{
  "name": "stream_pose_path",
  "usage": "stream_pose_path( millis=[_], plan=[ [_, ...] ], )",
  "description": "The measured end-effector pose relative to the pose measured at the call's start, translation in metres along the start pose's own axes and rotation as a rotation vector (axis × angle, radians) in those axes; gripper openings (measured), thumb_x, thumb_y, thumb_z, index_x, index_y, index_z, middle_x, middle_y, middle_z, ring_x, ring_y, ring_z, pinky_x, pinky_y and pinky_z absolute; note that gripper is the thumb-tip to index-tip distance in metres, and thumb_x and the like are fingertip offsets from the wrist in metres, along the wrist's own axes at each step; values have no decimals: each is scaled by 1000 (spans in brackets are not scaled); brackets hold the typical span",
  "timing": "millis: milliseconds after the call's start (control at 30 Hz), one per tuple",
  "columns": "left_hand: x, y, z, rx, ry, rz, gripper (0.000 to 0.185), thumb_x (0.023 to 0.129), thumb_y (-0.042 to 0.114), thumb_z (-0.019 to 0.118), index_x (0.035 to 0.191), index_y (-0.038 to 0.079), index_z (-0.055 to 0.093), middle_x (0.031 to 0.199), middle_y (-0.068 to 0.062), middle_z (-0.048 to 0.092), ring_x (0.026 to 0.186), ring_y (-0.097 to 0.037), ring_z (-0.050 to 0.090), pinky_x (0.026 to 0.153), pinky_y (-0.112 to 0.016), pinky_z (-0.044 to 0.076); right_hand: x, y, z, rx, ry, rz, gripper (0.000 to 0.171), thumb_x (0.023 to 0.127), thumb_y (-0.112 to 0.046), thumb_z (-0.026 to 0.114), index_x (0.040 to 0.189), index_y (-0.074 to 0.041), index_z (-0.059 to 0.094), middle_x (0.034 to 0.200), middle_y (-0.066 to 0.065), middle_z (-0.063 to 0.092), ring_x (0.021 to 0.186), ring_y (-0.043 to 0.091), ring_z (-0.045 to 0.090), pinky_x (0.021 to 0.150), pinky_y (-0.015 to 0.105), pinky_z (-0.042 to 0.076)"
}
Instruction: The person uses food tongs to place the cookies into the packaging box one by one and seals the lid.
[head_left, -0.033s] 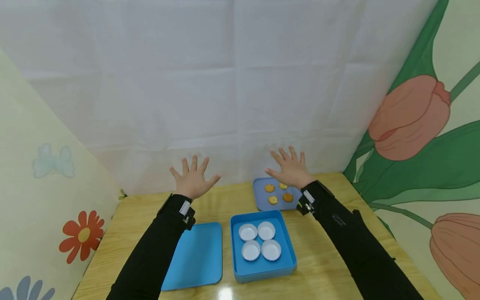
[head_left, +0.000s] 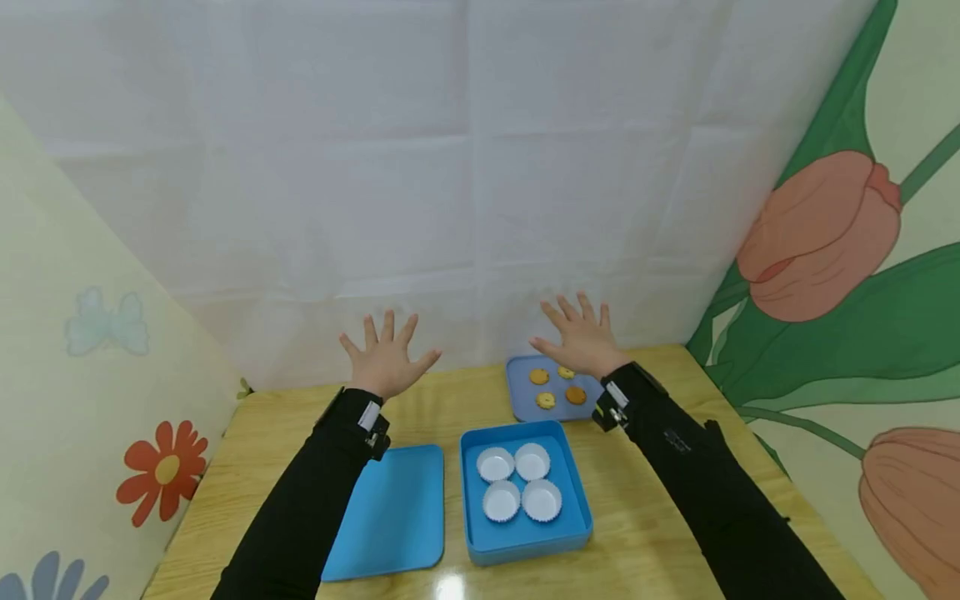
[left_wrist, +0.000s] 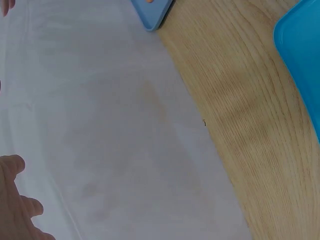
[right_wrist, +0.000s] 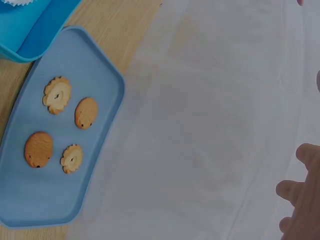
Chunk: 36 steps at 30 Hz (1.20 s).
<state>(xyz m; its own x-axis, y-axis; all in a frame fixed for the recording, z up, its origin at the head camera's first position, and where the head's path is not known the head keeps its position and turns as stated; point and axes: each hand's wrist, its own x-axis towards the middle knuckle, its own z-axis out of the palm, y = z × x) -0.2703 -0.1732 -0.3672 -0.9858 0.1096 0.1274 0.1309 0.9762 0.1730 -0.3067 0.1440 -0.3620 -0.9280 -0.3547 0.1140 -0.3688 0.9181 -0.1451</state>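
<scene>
While both my hands are up in the air with fingers spread wide, nothing's in them: my left hand (head_left: 387, 356) floats over the far edge of the wooden table (head_left: 660, 508), my right hand (head_left: 581, 339) just above the pale blue tray (right_wrist: 95, 165). That tray holds four cookies (right_wrist: 56, 95), two flower-shaped and two plain round. Nearer me sits a deeper blue box (head_left: 525, 546) with four white paper cups (head_left: 522, 487) inside, and one flat blue lid (head_left: 393, 517) left of it. No readable writing or labels anywhere.
</scene>
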Motion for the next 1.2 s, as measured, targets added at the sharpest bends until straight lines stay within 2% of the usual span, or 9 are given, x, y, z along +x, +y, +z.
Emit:
stream_pose_path(
  millis=[167,300,433,533,700,833,900,1033,1200],
  plan=[
    [-9,4,3,-18,14,-3,81,84,68,34,147,20,18,150,-20,7,133,-47,-3,93,-70,-8,-8,-1,0,16,18,-13,75,87,-64,33,147,-23,17,150,13,16,136,38,-5,101,62,-6],
    [-20,11,13,-99,66,30,78,88,59,39,147,12,18,148,-22,14,133,-45,8,100,-64,3,-15,2,6,10,77,-15,75,87,-62,37,147,-20,19,150,15,17,136,39,-1,100,63,-3],
    [-42,23,36,-234,114,68,74,91,45,47,144,2,20,143,-25,26,129,-42,23,101,-57,21,-32,10,17,38,129,-1,77,86,-57,46,147,-16,21,148,18,19,135,41,2,100,63,-2],
    [-62,36,58,-333,118,55,73,90,39,52,142,-2,23,138,-25,33,125,-40,32,97,-54,30,-49,19,26,82,165,23,79,85,-54,52,146,-13,22,147,21,19,135,42,1,100,63,0],
    [-93,60,93,-420,99,-4,70,89,35,56,140,-2,28,129,-25,41,114,-37,44,88,-48,41,-80,41,41,133,253,78,84,80,-54,57,144,-8,26,145,26,19,133,45,5,97,67,1],
    [-113,76,120,-418,59,-76,69,88,36,57,138,-4,32,121,-23,45,98,-32,53,72,-42,48,-104,61,54,136,302,141,86,78,-52,61,141,-3,29,140,30,23,130,49,10,95,68,-1],
    [-120,83,131,-404,27,-132,70,86,37,58,137,-4,34,119,-23,47,93,-30,56,67,-41,49,-117,71,57,127,303,179,87,78,-50,62,141,-1,28,139,32,23,129,50,11,94,70,1],
    [-131,94,145,-395,-35,-241,71,83,35,62,135,-5,36,118,-25,47,92,-32,57,67,-46,50,-139,89,63,131,301,245,88,79,-51,62,143,-3,24,139,33,22,129,51,10,92,72,3],
    [-139,102,154,-450,-68,-363,65,82,31,62,132,-5,41,120,-26,49,98,-37,56,73,-52,47,-162,109,71,135,326,299,88,80,-50,61,142,0,24,136,36,23,128,54,7,91,72,-3]
  ],
)
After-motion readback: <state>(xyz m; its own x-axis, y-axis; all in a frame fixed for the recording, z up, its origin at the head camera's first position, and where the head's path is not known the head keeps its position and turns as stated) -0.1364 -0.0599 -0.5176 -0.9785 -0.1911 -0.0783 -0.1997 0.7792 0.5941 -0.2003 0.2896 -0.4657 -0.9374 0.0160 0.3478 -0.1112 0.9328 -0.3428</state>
